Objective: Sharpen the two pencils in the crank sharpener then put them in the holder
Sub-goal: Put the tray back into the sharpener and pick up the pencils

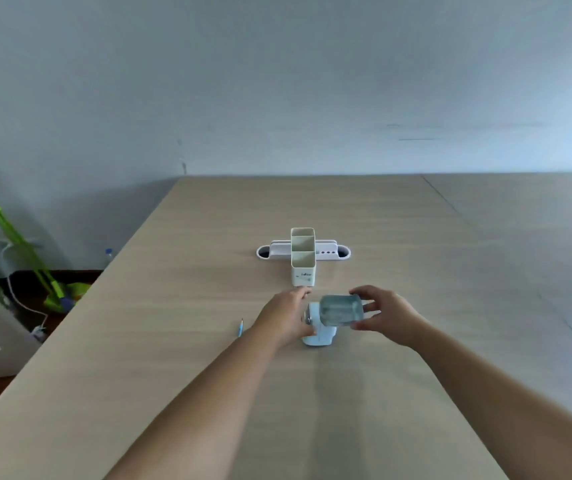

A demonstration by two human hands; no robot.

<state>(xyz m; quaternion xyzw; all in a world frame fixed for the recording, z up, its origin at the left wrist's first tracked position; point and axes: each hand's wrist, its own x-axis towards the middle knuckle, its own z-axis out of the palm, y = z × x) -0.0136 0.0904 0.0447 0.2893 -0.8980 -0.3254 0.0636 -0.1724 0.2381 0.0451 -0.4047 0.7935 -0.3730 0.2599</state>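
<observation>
A pale blue and white crank sharpener (321, 336) lies on the wooden table (208, 237) near the middle. My left hand (286, 315) grips its left end. My right hand (386, 313) holds its translucent grey shavings part (341, 310) on the right side. One blue pencil (240, 328) lies on the table just left of my left wrist. A second pencil is not visible. The white holder (303, 268), with three open compartments in a row, stands upright just beyond the sharpener.
A low white tray (329, 252) with round holes at its ends lies behind the holder. The table's left edge drops to a floor with a green mop (17, 244), a cable and a bottle (108, 256). A wall closes the far side.
</observation>
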